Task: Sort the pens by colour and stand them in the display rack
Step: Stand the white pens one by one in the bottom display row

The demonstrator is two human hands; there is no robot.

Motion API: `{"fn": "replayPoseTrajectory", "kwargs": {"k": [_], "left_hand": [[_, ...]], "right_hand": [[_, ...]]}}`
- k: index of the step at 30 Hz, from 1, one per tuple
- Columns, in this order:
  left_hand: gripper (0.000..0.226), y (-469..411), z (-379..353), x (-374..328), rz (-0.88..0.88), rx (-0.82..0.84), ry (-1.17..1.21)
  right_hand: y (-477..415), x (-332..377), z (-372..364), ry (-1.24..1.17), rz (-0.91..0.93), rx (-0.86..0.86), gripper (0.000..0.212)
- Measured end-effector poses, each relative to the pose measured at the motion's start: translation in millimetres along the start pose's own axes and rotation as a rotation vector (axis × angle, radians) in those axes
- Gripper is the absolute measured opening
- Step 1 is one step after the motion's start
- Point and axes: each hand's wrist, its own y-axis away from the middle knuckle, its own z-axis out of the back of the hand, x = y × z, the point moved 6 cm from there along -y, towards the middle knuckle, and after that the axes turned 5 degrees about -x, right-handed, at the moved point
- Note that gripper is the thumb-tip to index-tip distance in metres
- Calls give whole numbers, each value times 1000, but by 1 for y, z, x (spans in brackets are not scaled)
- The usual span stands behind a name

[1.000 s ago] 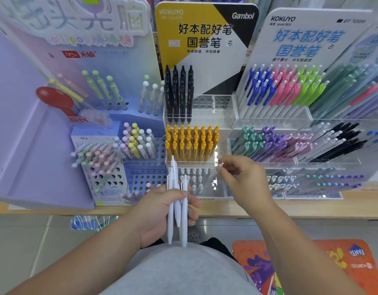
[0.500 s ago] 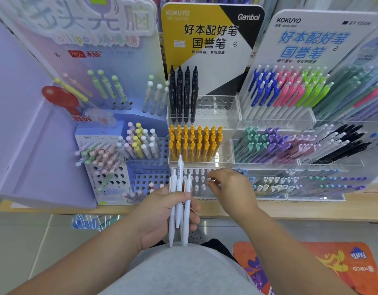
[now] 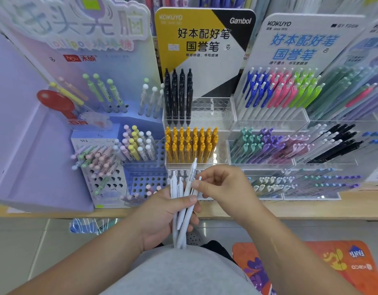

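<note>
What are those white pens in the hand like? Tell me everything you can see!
The white pens are a small bunch of slim, matte, plastic-looking barrels, all plain white. The left hand grips them round the middle, roughly upright, in front of the display rack. One sticks up higher and leans right, with small print on it. The right hand pinches the bunch near its top with its fingers. Their number is hard to count.

Bright even light, soft shadows; wide-angle bowing, blurred edges.
</note>
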Motion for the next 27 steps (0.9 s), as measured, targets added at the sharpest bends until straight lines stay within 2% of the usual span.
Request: {"fn": "replayPoseTrajectory", "kwargs": {"k": [3,7,12,14,19,23,27], "left_hand": [[16,-2,-4,0,-20,10,-10],[25,-2,-7,0,14,-1,61],[29,-7,1,1,13,-72,151],[30,-8,4,1,4,-81,163],[33,-8,9,0,-12,-104,164],[30,-7,9,-2,-16,-95,184],[31,-5,8,-3,-30,-65,195]], "right_hand": [[2,1,1,-9,-40,-20,13],[1,4,17,-148,-76,-73,10],[-5,15,63,-220,37,-251,16],[-7,16,77,-142,106,-320,17],[-15,2,70,308,238,-365,20],[-19,-13,49,503,365,-336,22],[-21,-22,38,576,444,-309,22]]}}
